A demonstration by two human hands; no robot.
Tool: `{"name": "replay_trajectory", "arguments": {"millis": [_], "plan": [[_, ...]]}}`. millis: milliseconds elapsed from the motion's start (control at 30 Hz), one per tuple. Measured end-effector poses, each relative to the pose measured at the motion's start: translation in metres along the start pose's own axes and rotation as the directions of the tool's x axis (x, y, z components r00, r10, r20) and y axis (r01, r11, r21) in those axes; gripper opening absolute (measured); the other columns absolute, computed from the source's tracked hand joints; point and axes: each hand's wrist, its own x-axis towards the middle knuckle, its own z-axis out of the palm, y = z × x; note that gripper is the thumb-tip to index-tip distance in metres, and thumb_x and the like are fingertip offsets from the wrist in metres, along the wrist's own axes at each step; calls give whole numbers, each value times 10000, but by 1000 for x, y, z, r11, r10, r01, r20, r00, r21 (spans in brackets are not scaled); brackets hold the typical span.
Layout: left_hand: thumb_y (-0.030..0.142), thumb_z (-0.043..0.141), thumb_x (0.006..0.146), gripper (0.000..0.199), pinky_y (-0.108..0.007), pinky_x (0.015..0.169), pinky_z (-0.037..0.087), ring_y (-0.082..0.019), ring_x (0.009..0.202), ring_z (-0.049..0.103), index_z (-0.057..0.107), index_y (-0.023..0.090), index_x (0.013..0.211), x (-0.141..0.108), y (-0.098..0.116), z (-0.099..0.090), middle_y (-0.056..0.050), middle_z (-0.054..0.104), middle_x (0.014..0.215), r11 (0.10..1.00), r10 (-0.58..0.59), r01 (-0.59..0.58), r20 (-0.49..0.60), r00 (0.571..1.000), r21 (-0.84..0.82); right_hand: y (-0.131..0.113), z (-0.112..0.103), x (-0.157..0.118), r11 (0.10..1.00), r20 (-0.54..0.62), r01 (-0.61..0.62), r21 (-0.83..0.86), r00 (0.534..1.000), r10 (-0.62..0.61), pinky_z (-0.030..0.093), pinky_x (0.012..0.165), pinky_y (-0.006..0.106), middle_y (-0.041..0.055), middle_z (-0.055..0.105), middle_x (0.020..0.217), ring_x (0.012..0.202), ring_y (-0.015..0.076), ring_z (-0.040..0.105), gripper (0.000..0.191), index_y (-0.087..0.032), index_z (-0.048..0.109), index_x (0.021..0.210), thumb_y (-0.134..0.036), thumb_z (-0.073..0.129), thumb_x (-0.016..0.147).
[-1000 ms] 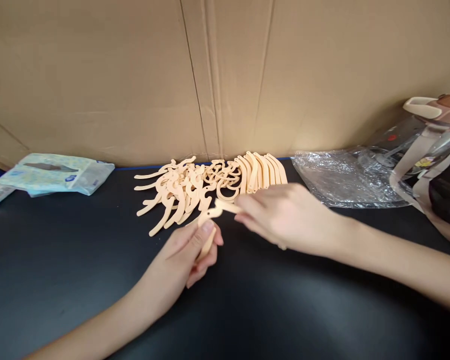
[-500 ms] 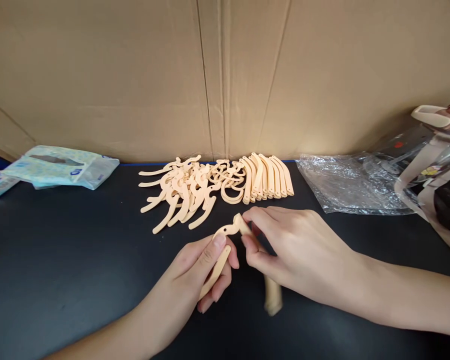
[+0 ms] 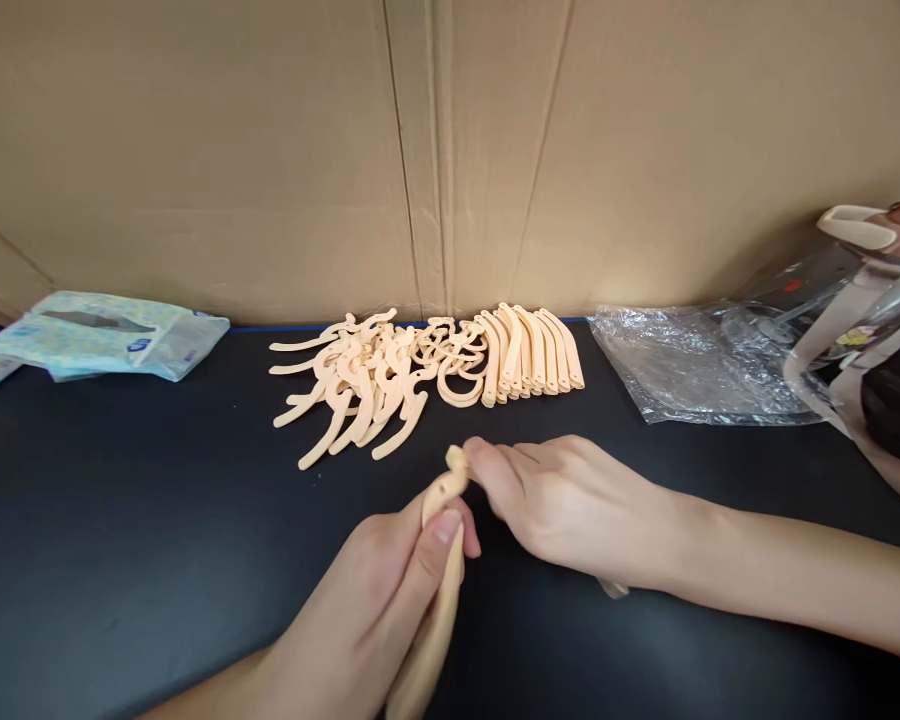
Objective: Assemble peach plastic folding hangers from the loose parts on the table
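Observation:
My left hand [image 3: 397, 570] is closed round cream curved plastic pieces [image 3: 427, 640], the thumb pressed on top. A curved end with a small hole rises above the thumb. At the tip of that end, the fingers of my right hand [image 3: 570, 500] are closed on a cream piece that mostly lies hidden under the hand; its far end [image 3: 613, 588] shows below the wrist. Beyond my hands lie a loose pile of hooked cream pieces [image 3: 360, 385], several ring-like pieces [image 3: 461, 385] and a row of curved arms [image 3: 532, 350].
A blue tissue packet [image 3: 112, 335] lies at the left on the black table [image 3: 157, 500]. To the right are a clear plastic bag [image 3: 690, 370] and a transparent container with a beige strap [image 3: 862, 330]. A cardboard wall [image 3: 270, 160] stands behind.
The pieces in my left hand have turned and now reach further down. My right hand has rolled over, with its piece's far end swinging right. The view has shifted slightly.

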Motion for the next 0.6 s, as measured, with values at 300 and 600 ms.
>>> {"name": "replay_trajectory", "arguments": {"millis": [300, 600], "plan": [[385, 427, 960, 287, -224, 626, 429, -138, 734, 578, 649, 219, 887, 25, 19, -53, 11, 611, 811, 855, 338, -170, -277, 900, 490, 64, -17, 11, 694, -256, -274, 666, 789, 558, 353, 504, 217, -27, 490, 586, 511, 78, 460, 299, -172, 518, 712, -251, 384, 968], [510, 464, 916, 441, -377, 827, 511, -244, 1026, 581, 544, 157, 1168, 66, -32, -116, -48, 610, 1075, 792, 244, 155, -540, 806, 590, 122, -34, 7, 183, -183, 41, 982, 406, 895, 253, 426, 251, 16, 566, 719, 484, 83, 535, 101, -184, 470, 678, -116, 440, 746]]}}
